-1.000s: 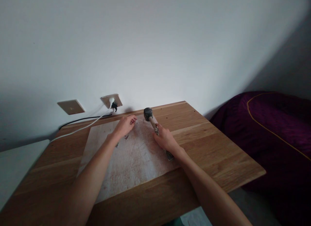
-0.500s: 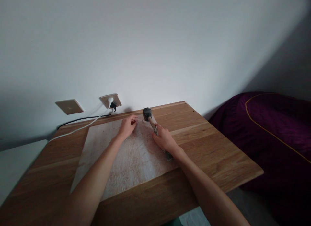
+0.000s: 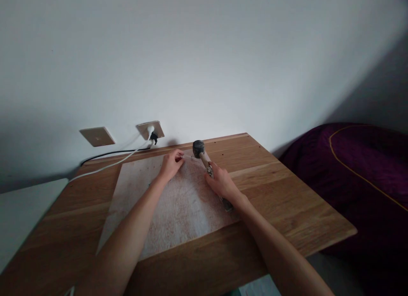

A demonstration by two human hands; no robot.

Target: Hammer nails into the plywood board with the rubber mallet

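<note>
My right hand (image 3: pixel 221 181) is wrapped around the worn wooden handle of a rubber mallet (image 3: pixel 198 148). The mallet's dark head is raised at the far right part of a pale wooden board (image 3: pixel 185 219). To its left, my left hand (image 3: pixel 172 163) is over the board's far part with thumb and fingers pinched together. A tiny glint shows at those fingertips, too small to name. Between the fingertips and the mallet, a small thin upright thing can just be made out on the board. A few more small bits lie beside my left wrist, partly hidden.
The board lies on a brown wooden table (image 3: pixel 287 198) against a white wall. A wall socket (image 3: pixel 157 127) holds plugs, with a white cable (image 3: pixel 105 167) and a black one running left along the table's back. A purple beanbag-like mass (image 3: pixel 360 168) stands at the right.
The whole view has shifted slightly, so things appear a little farther right. Both hands and the mallet keep nearly the same places over the board.
</note>
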